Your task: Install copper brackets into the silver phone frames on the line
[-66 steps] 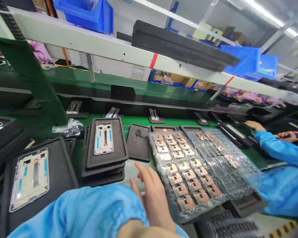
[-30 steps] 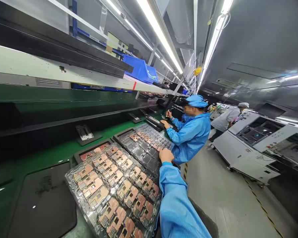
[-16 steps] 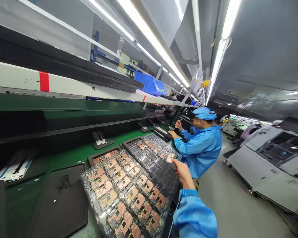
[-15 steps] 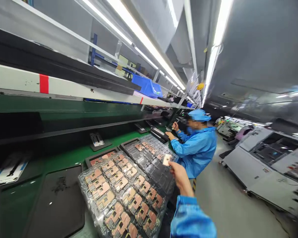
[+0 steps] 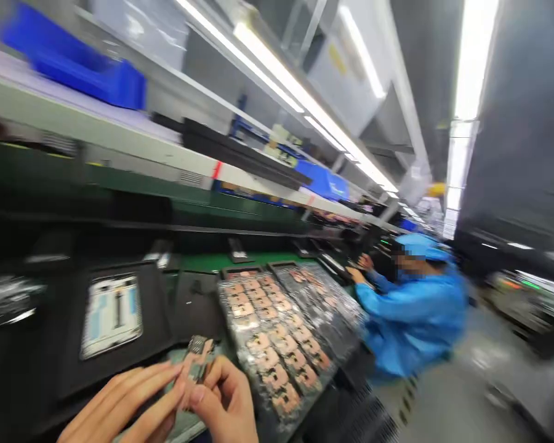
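A small circuit board point(image 5: 197, 360) with pinkish film and a dark patterned end is between my hands at the bottom of the head view. My left hand point(image 5: 136, 400) reaches in from the left, long fingers pressed together on the board's near side. From the right, my right hand point(image 5: 228, 397) pinches the board between thumb and curled fingers. Part of the board is hidden behind the fingers, and the picture is smeared by motion. Just right of my hands lies a plastic tray point(image 5: 253, 329) bearing rows of similar pinkish boards.
A second tray point(image 5: 325, 323) adjoins it, partly filled. Left stands a black mat point(image 5: 154, 314) with a white phone-like frame point(image 5: 113, 314). A co-worker in blue point(image 5: 413, 320) sits at the right. A shelf point(image 5: 166, 147) with blue bins runs above the bench.
My view has swung left. My right hand, which held a small pale piece out over the far tray, is now drawn in close. My left hand has come into view, on the board.
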Tool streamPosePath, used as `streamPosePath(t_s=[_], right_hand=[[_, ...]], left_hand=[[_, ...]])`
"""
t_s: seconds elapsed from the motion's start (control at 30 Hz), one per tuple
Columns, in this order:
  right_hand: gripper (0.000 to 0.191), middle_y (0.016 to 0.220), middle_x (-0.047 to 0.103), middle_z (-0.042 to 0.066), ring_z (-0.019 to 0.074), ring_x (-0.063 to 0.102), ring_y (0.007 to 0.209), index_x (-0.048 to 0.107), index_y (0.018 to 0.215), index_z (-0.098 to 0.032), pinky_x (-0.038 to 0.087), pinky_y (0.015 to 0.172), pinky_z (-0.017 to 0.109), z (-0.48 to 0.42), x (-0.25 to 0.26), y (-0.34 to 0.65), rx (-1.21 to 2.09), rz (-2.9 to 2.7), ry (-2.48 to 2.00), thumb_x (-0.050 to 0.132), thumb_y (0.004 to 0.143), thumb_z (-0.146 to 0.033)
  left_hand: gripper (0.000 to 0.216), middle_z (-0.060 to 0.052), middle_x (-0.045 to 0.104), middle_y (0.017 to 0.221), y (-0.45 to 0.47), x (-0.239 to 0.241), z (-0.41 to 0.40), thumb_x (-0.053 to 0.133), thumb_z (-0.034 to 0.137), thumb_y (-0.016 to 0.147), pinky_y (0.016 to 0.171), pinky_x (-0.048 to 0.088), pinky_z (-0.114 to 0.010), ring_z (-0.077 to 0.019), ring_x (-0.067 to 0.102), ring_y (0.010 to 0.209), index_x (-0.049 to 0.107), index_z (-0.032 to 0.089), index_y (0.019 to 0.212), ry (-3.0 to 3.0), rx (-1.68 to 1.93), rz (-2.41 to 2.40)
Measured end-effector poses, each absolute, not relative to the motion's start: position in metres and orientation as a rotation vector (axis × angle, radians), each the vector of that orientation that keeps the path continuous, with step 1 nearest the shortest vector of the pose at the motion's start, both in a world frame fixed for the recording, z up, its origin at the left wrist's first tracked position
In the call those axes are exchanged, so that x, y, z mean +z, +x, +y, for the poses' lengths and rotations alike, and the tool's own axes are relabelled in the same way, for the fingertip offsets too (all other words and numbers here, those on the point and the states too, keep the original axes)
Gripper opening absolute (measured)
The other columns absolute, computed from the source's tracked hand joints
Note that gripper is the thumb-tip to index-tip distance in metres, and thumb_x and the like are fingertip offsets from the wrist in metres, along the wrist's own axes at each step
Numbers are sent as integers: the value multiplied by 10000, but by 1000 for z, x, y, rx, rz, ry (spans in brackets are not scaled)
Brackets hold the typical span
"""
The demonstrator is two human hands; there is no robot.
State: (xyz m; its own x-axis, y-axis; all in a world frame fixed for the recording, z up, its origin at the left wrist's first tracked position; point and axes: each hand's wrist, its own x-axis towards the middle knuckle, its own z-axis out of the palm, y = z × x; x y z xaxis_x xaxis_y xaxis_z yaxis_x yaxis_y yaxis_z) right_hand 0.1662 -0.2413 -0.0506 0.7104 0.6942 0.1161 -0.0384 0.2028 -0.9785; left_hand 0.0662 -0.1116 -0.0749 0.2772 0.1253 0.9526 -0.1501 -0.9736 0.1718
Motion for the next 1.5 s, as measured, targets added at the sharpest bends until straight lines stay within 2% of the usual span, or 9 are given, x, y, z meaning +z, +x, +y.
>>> streamPosePath(t_s=[0.2,0.33,0.47,0.57,0.8,1.03,1.2,1.33,1.5], right_hand=[[340,1149,679,74,211,639,1010,645,1238,-248,534,832,313,-181,-24,178,-115,-1279,-1350,728,942,-393],[235,1263,719,92,265,617,1238,709,1136,-223,532,1009,412,-147,0,205,-583,-1867,-1238,690,933,-105],[338,1174,779,77,257,703,1134,678,1250,-230,609,930,431,-125,6,230,-497,-2039,-1191,671,943,-87],[386,1163,783,63,266,720,1120,678,1276,-278,628,918,443,-111,-2,253,-423,-1914,-1232,692,933,-100],[271,1210,751,89,266,723,1115,718,1213,-256,613,950,428,-93,-33,289,-225,-1574,-1367,691,953,-184],[210,1158,766,84,263,726,1091,732,1167,-257,614,938,411,-77,-28,282,28,-1629,-1478,687,963,-279],[211,1162,767,77,258,721,1080,728,1167,-266,589,970,427,-51,-18,273,161,-1724,-1533,665,966,-271],[197,1159,766,74,255,708,1102,731,1141,-261,569,984,425,-30,-17,270,189,-1811,-1562,641,966,-251],[203,1151,768,83,254,709,1092,734,1131,-241,565,977,416,-9,-28,268,231,-1877,-1577,627,959,-245]], left_hand=[[169,16,810,1026,22,-34,-96,715,139,939,913,589,-204,-139,769,940,762,247,1060,2046,1653,566],[60,70,798,804,34,-25,-89,755,292,896,693,599,-121,-108,760,696,770,251,855,1704,1425,893],[142,13,806,861,49,-18,-76,676,302,935,758,627,-188,-157,773,801,770,208,885,1713,1189,912],[232,-13,793,1137,64,-18,-55,582,306,1016,930,601,-217,-153,754,1038,740,229,1168,2054,1022,1011],[454,-200,531,1535,106,-50,-23,532,225,1015,1196,234,-747,-447,358,1499,594,75,1438,2382,751,1314],[440,-151,618,1465,80,-61,-76,540,339,1016,1195,228,-746,-438,506,1387,659,159,1399,2594,662,1364],[455,-123,702,1285,86,-44,-54,505,243,1022,1127,395,-657,-343,630,1130,594,163,1461,2545,590,1501],[448,-196,593,1446,103,-43,-27,537,253,1011,1080,409,-690,-435,540,1266,613,108,1427,2447,633,1595],[369,-143,591,1479,102,-53,-33,510,338,1039,1160,349,-650,-384,485,1373,688,171,1316,2419,724,1561]])
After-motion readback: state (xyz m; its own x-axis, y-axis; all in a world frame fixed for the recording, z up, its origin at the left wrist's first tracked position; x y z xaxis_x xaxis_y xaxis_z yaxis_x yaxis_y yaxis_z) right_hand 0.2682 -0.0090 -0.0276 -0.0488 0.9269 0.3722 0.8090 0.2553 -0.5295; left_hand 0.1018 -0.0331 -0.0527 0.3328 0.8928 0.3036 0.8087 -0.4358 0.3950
